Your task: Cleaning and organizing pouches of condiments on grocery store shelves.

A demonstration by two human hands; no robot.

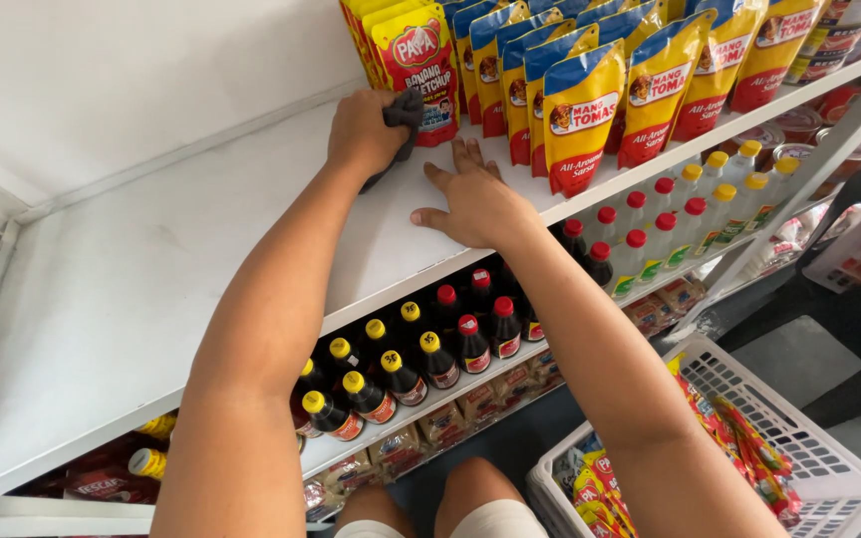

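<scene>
Wiping looks to be the step in hand: the left hand (pixel 363 130) has its fingers curled tight around a dark cloth (pixel 401 120) pressed on the white shelf (pixel 151 289), just beside the red and yellow sauce pouches (pixel 416 65), while the right hand (pixel 475 204) lies flat on the shelf with fingers spread, near the blue and yellow pouches (pixel 582 115). Carrying on would seem to call for sweeping the cloth over the bare board without nudging the pouches; dark bottles (pixel 401 369) stand on the shelf below, and a white basket (pixel 809 448) sits at lower right.
</scene>
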